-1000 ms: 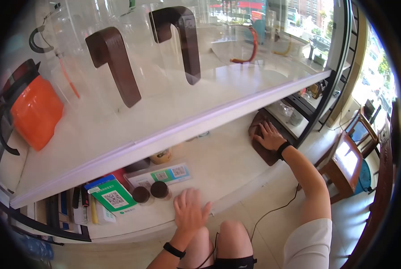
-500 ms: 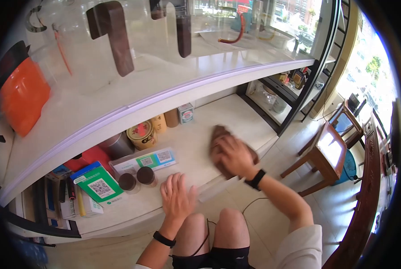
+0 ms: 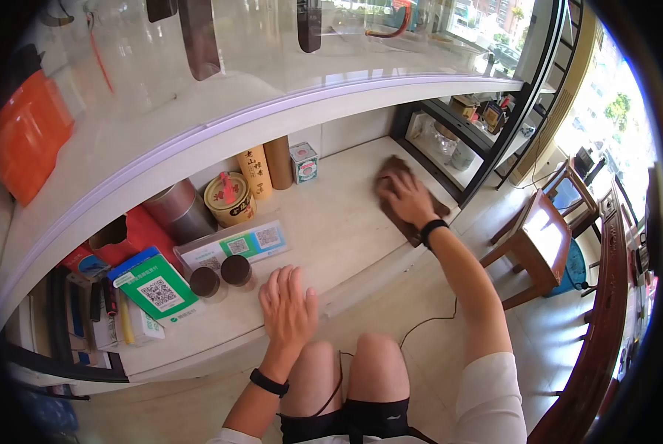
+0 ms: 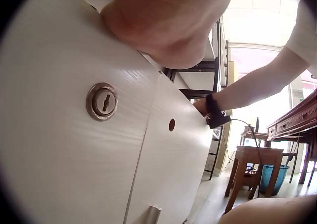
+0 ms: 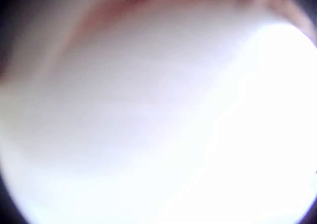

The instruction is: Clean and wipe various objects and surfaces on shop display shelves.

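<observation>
My right hand [image 3: 408,198] lies with spread fingers on a brown cloth [image 3: 396,214], pressing it onto the white shelf top [image 3: 335,229] near its right end. Both cloth and fingers look slightly blurred. At the shelf's front edge, my left hand [image 3: 288,307] rests with its fingers extended and holds nothing. Two dark-lidded jars [image 3: 236,272] stand just left of it. In the left wrist view, the heel of the left hand [image 4: 163,26] is above a white cabinet front [image 4: 64,149] with a lock [image 4: 102,101]. The right wrist view is mostly washed out.
A QR-code stand [image 3: 253,244], a green QR card [image 3: 157,290], a yellow tin [image 3: 231,207], tall canisters [image 3: 278,164] and a small box [image 3: 304,163] stand along the left and back. An upper shelf [image 3: 272,111] overhangs them. A wooden stool [image 3: 531,251] stands at right.
The right hand slid the cloth from the right end toward the middle, then back rightward and away. The left hand stayed at the front edge. The head view has shifted, showing more of the lower shelf.
</observation>
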Demonstrator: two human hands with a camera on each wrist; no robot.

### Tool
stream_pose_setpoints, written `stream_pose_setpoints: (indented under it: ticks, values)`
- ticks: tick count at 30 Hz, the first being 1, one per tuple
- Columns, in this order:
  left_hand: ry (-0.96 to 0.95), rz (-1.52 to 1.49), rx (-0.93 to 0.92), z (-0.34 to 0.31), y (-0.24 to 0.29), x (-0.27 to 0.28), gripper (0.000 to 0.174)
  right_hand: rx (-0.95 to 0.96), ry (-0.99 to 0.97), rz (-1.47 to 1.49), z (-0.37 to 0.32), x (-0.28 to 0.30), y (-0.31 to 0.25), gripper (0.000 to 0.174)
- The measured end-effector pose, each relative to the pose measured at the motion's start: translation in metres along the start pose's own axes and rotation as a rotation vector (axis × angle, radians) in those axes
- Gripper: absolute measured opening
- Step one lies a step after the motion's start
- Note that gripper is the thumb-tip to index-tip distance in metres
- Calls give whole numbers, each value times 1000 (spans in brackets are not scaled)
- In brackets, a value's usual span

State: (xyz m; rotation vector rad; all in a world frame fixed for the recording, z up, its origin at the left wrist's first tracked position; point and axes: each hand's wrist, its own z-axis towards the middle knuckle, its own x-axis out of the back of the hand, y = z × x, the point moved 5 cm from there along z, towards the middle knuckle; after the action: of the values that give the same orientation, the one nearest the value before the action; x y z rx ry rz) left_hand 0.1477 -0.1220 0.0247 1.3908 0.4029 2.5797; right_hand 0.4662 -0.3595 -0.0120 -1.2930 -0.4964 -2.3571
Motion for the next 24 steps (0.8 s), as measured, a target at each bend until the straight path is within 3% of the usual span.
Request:
stream_pose_setpoints:
  ticks: [1,4,9,14,17,18,19,21,24]
  values:
    - [5,7,3,1,-1,1,44,61,1,159,11,21,-37,56]
    - [20,12,-14,1,1,5,44,268,-13,258,6,47,-104,61]
    - [61,15,-11,1,0,5,44,484,-67,453,-63,101,-151,55]
    - [137,-79,-23,0,-2,9,44,429,-113,695,-121,138,-171,43]
    - [193,-340,-22,-2,-6,15,42,-304,-351,1770,-155,139,-170,42]
    - [158,-413,-10,-4,-5,14,43,-639,-450,1837,-169,136,-164,42]
    - [108,-574,57,-8,-3,11,45,-770,-187,2228,-175,132,-170,41]
    - [14,-894,190,-16,8,3,48,-958,-177,2487,-182,139,-169,39]
    - [-184,-1351,390,-29,24,-19,54,-893,11,2606,-181,139,-164,39]
